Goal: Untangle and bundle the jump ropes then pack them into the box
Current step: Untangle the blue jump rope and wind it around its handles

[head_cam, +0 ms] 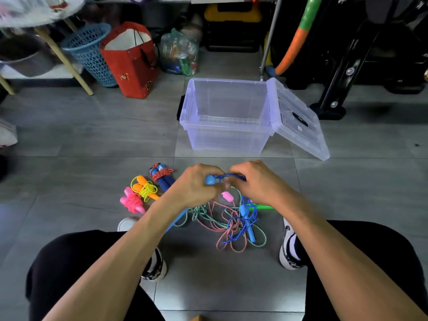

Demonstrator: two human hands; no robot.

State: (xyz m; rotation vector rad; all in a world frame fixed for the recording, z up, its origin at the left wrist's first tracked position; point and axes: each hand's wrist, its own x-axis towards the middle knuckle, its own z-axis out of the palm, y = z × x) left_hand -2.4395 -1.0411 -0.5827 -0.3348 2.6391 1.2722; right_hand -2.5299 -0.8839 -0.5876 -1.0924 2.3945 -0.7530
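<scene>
Black shorts cover both knees at the bottom of the view, at seven and five o'clock, and two white-and-black sneakers [288,249] are planted on the grey tiled floor [92,135] between them. Between the feet, just below centre, lies a loose tangle of twisted red-white and green-white cords [222,218], with a thin blue plastic cord and its light-blue handle [247,222] snarled through it. A pink handle [227,196] and a bright green handle [260,206] poke out at the tangle's far edge.

Above the tangle, near centre, both hands meet. The left hand [193,185] has its fingers curled around a light-blue rope handle [210,179], whose rounded end sticks out toward the right. The right hand [254,181] pinches the blue cord [228,176] arching off that handle, fingertips almost touching the left hand's.

At about nine o'clock from the hands, three bundled ropes lie side by side: a pink one [132,200] nearest, an orange-handled one wound in yellow cord [146,188], and a blue-handled one wrapped in red cord [162,176].

Farther off, at one o'clock, stands the clear plastic storage box [228,117], its clear hinged lid [298,119] hanging open to the right, nothing visible in it. Beyond, at eleven o'clock, a red paper bag [130,59] and a blue mesh basket [89,49] stand against the clutter.
</scene>
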